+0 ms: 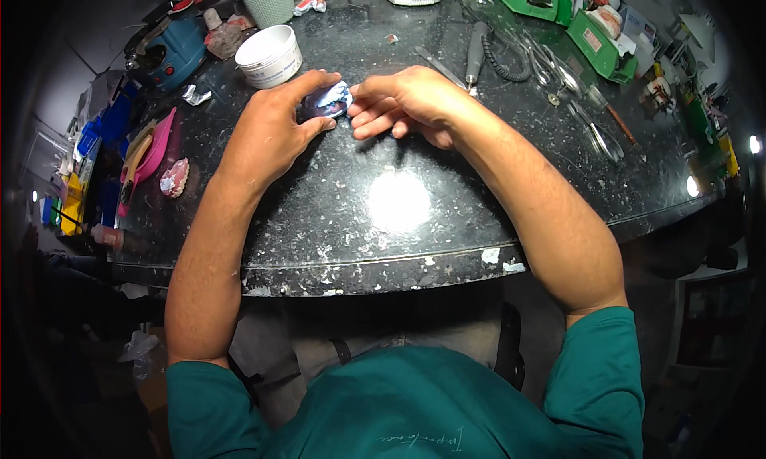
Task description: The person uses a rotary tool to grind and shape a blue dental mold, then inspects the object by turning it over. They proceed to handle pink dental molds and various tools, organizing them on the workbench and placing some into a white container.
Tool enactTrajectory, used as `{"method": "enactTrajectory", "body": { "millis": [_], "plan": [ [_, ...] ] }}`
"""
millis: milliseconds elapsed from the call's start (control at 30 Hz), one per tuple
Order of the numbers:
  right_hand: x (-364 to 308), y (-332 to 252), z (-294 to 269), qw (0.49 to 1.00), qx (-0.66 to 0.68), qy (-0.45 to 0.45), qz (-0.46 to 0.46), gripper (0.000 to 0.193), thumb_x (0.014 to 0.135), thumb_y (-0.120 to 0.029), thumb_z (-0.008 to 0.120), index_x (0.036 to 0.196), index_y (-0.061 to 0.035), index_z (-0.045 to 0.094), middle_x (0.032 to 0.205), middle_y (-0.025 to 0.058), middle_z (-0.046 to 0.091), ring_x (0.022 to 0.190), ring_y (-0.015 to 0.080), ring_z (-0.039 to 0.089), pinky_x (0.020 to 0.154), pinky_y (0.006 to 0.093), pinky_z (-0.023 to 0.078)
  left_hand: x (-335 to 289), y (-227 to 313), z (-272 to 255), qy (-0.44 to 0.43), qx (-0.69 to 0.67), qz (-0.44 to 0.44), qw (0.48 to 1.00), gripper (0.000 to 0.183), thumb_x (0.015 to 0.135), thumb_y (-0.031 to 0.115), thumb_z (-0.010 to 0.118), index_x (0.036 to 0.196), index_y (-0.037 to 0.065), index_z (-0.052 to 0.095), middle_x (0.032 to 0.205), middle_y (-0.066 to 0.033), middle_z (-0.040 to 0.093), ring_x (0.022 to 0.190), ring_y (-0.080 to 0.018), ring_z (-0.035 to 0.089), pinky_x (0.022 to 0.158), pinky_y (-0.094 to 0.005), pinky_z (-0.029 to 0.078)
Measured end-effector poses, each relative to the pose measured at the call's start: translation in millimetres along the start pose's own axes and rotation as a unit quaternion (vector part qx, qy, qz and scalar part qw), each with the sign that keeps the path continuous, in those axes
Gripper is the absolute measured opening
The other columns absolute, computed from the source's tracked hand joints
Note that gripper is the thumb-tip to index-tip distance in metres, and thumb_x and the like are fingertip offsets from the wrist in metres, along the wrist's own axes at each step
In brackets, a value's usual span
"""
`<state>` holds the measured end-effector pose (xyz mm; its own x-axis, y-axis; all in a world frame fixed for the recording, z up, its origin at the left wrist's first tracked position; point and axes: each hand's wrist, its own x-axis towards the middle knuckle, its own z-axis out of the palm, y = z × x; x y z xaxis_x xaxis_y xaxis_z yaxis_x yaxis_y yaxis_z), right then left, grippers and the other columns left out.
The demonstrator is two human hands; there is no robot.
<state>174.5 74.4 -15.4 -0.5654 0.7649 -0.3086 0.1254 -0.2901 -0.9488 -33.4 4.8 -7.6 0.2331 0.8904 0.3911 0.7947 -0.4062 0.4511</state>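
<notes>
Dark desk [415,212]: speckled stone, glare spot near its middle.
Blue piece [329,102]: small, shiny, just below the white tub [270,56].
Left hand [279,128]: curled around the piece, gripping it.
Right hand [399,104]: fingertips pinching its edge.
Advice: brace both wrists on the desk, work gently.

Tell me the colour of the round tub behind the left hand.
White: the round plastic tub on the dark speckled worktop, in the head view.
</notes>
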Motion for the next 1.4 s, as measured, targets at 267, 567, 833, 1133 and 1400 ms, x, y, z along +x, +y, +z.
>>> {"method": "enactTrajectory", "body": {
  "millis": [267,567,833,1133,1400],
  "plan": [
    [3.4,1.7,6.6,0.998,0.061,-0.006,0.000,0.029,0.094,-0.013,0.070,0.106,0.0128,0.067,0.092,0.0192,0.072,0.081,0.0240,0.076,0.071,0.0257,0.066,-0.9,7.7,-1.8,-0.030,0.024,0.000,0.999,0.053,0.079,0.003,0.081,0.129,0.008,0.065,0.121,-0.0114,0.073,0.095,-0.0207,0.073,0.073,-0.0320,0.055],
    [5.9,0.4,5.7,0.998,0.061,-0.013,0.027,0.026,0.093,-0.009,0.071,0.105,0.0132,0.066,0.091,0.0182,0.071,0.082,0.0229,0.075,0.074,0.0258,0.066,-3.7,8.9,-3.4,-0.036,0.018,-0.008,0.999,0.055,0.078,0.000,0.080,0.131,0.009,0.065,0.122,-0.0123,0.072,0.092,-0.0235,0.072,0.076,-0.0337,0.055],
    [-1.1,-9.8,-17.5,1.000,-0.023,0.008,-0.018,0.027,0.095,-0.012,0.067,0.105,0.0135,0.067,0.095,0.0213,0.073,0.080,0.0228,0.075,0.073,0.0276,0.065,-1.4,13.0,-11.2,-0.050,0.025,-0.062,0.997,0.056,0.077,0.000,0.080,0.130,0.009,0.065,0.116,-0.0120,0.074,0.086,-0.0174,0.071,0.072,-0.0317,0.053],
    [4.8,-12.5,-66.7,0.772,-0.494,0.354,-0.187,0.033,0.098,-0.030,0.061,0.115,-0.0046,0.073,0.115,0.0165,0.073,0.113,0.0316,0.069,0.100,0.0464,0.053,0.9,-3.8,-7.7,-0.043,-0.168,-0.054,0.983,0.047,0.092,0.010,0.072,0.137,0.005,0.061,0.126,-0.0136,0.068,0.120,-0.0209,0.064,0.106,-0.0346,0.047],
    [-9.2,-28.2,-90.0,0.715,-0.591,0.356,0.114,0.068,0.087,-0.060,0.071,0.124,-0.0025,0.071,0.124,0.0212,0.070,0.117,0.0334,0.068,0.098,0.0452,0.054,2.6,-26.1,-31.1,0.028,-0.030,-0.137,0.990,0.044,0.092,0.011,0.073,0.134,0.004,0.062,0.123,-0.0161,0.069,0.117,-0.0237,0.064,0.102,-0.0350,0.048]
  ]
}}
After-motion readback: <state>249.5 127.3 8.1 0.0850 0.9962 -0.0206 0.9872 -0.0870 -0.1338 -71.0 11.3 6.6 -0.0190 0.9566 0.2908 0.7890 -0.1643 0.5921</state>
